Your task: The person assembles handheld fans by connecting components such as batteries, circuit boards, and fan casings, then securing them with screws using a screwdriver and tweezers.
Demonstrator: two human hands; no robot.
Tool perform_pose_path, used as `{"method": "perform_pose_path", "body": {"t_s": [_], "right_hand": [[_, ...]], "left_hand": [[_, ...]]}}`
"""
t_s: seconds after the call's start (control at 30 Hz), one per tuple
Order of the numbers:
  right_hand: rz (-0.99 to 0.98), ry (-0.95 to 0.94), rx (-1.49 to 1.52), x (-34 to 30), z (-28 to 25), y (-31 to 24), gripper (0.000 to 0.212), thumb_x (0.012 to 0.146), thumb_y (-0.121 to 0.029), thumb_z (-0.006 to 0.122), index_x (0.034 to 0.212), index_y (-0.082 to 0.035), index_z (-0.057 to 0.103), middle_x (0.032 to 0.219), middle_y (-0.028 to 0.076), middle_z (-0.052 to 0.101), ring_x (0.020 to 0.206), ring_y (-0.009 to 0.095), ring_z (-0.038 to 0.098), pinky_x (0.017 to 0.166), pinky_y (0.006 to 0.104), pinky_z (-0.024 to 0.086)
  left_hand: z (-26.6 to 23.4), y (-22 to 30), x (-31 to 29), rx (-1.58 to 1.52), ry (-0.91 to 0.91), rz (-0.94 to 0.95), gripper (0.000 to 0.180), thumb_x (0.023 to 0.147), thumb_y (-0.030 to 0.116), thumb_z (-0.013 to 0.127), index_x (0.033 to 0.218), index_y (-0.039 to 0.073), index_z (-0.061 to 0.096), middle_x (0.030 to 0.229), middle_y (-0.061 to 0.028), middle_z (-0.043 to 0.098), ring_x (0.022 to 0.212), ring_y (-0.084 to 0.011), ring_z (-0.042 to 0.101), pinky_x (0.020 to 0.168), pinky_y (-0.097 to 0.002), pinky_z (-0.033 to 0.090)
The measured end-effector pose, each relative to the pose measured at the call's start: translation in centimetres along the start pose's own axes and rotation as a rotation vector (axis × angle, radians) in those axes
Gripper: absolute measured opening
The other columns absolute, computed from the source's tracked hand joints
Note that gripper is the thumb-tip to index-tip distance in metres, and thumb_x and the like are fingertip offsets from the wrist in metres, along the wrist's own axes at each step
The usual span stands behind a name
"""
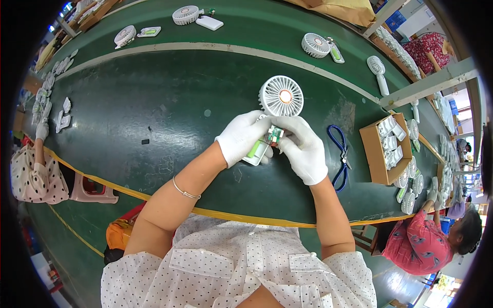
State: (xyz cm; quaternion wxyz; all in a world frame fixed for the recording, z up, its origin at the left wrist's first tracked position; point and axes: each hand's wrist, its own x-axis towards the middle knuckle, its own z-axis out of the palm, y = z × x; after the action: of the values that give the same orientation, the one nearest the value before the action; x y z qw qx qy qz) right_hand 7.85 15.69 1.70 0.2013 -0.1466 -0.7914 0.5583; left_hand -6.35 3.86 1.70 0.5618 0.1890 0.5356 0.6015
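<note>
A white handheld fan (281, 96) with a round slatted head lies just beyond my gloved hands, its handle coming toward me. My left hand (243, 137) is closed around the opened white handle shell (255, 154), which has a light green battery (253, 149) in it. A small green circuit board (275, 135) shows between my hands at the handle. The fingers of my right hand (304, 146) pinch the board by its edge, and my thumb lies beside it. My fingers hide part of the joint between fan head and handle.
Blue-handled scissors (340, 156) lie right of my hands, near a cardboard box (382, 156) of white shells. Beyond a pale rail, several fans (315, 46) lie on a green belt (257, 25). Co-workers sit at left (38, 172) and right (418, 238).
</note>
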Motion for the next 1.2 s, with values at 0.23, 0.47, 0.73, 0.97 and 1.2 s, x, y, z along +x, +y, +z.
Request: {"method": "perform_pose_path", "body": {"t_s": [0.23,0.47,0.73,0.97,1.2], "right_hand": [[-0.398,0.050,-0.499,0.6,-0.3,-0.6,0.049,0.071,0.016,0.060,0.112,-0.006,0.071,0.099,0.011,0.063,0.091,0.025,0.065,0.079,0.0317,0.051],[-0.374,-0.013,-0.542,-0.3,-0.4,-0.5,0.044,0.070,0.013,0.067,0.109,-0.008,0.072,0.093,0.009,0.064,0.086,0.026,0.065,0.074,0.0325,0.052],[-0.385,0.065,-0.419,0.0,0.8,-0.6,0.039,0.076,0.013,0.065,0.108,-0.007,0.072,0.099,0.010,0.067,0.085,0.024,0.067,0.072,0.0297,0.054],[-0.508,0.098,-0.537,0.1,0.4,-0.1,0.037,0.080,0.011,0.062,0.112,-0.007,0.070,0.096,0.011,0.068,0.083,0.023,0.068,0.072,0.0299,0.054],[0.214,0.217,0.228,0.1,1.0,0.1,0.029,0.086,0.009,0.061,0.114,0.004,0.065,0.097,0.008,0.066,0.082,0.014,0.066,0.070,0.0264,0.055]], "left_hand": [[0.1,-0.2,-0.1,0.146,0.000,-0.003,0.029,0.103,0.025,0.045,0.110,-0.002,0.053,0.085,-0.0120,0.063,0.061,-0.0208,0.068,0.051,-0.0339,0.058],[0.2,0.5,-0.2,0.132,0.011,-0.070,0.029,0.102,0.026,0.050,0.108,-0.002,0.056,0.084,-0.0114,0.063,0.061,-0.0204,0.067,0.051,-0.0332,0.058],[0.3,-0.1,0.1,0.011,0.083,-0.025,0.029,0.101,0.024,0.051,0.114,-0.001,0.057,0.090,-0.0116,0.065,0.065,-0.0195,0.069,0.056,-0.0330,0.061],[0.4,-0.4,0.1,0.006,0.034,-0.039,0.028,0.102,0.025,0.050,0.111,-0.001,0.057,0.088,-0.0113,0.063,0.065,-0.0199,0.067,0.054,-0.0340,0.060],[0.2,-0.5,-0.1,-0.202,-0.003,-0.081,0.037,0.102,0.034,0.049,0.113,-0.001,0.058,0.090,-0.0132,0.067,0.068,-0.0231,0.071,0.058,-0.0356,0.062]]}}
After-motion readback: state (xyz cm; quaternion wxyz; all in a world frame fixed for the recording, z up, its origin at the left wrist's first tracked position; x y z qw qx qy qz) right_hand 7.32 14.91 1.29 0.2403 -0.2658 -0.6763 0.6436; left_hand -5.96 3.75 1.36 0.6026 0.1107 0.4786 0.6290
